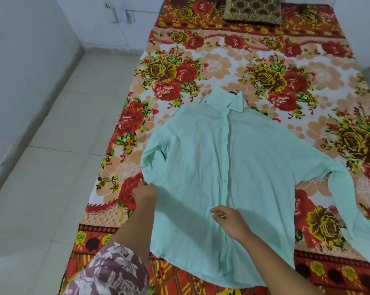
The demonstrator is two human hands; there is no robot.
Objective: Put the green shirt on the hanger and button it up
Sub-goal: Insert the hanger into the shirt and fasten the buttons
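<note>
The pale green shirt [201,158] lies front up on the bed, collar pointing away from me, its front edges meeting along the button placket. A small dark piece, possibly a hanger [233,93], peeks out at the collar; anything more of it is hidden under the fabric. My left hand [144,191] pinches the shirt's left side edge beside the folded sleeve. My right hand [229,220] hovers over the lower placket with its fingers loosely curled, gripping nothing that I can see. The right sleeve trails off towards the bed's right side.
The bed carries a red and orange floral bedsheet [233,60]. A brown patterned cushion [253,9] sits at its far end. The pale tiled floor [52,167] and a white wall run along the left.
</note>
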